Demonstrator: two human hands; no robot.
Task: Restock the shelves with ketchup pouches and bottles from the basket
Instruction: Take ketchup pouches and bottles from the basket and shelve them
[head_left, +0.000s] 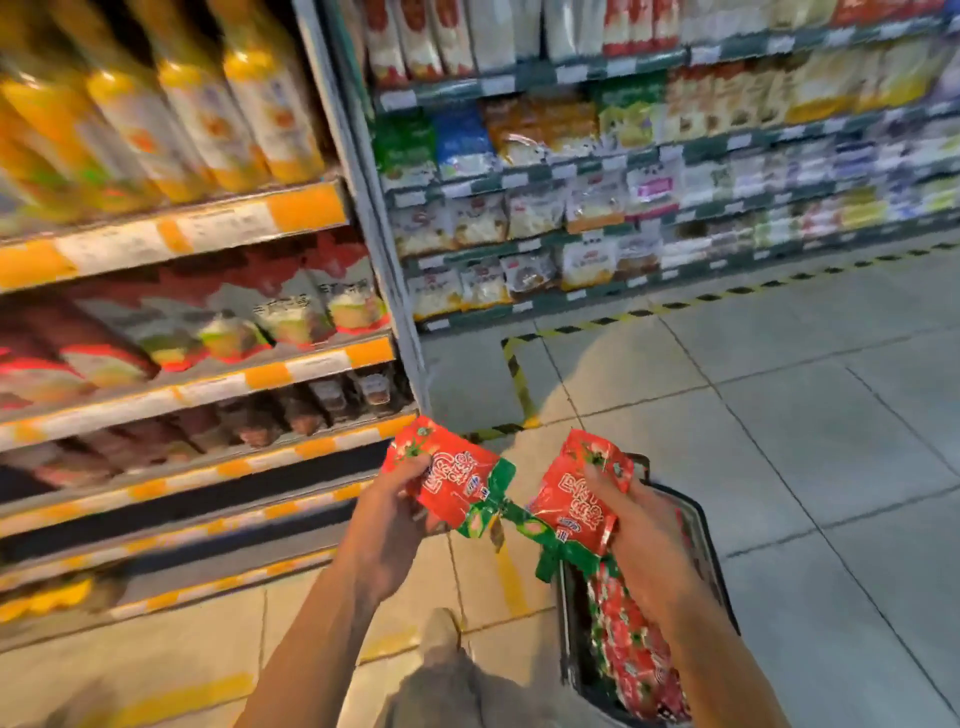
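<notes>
- Along the left stands a shelf unit with orange-and-white price strips: yellow bottles on top, red-and-white packs on the next level, dark jars below, and lower levels that look dark and blurred.
- Farther back, a green-edged shelving run holds bagged goods, too blurred to read.
- Grey tiled floor carries a yellow-and-black tape line near the shelf corner.
- Low on the right, a basket sits on the floor, with more red pouches heaped inside.
- Left hand is raised beside the lowest shelves, fingers curled round a red-and-green ketchup pouch, thumb on its top edge.
- Right hand is above the basket, gripping a second pouch the same way.
- Both held pouches tilt inward; their green ends lie very near each other between the hands, and I cannot tell whether they touch.
</notes>
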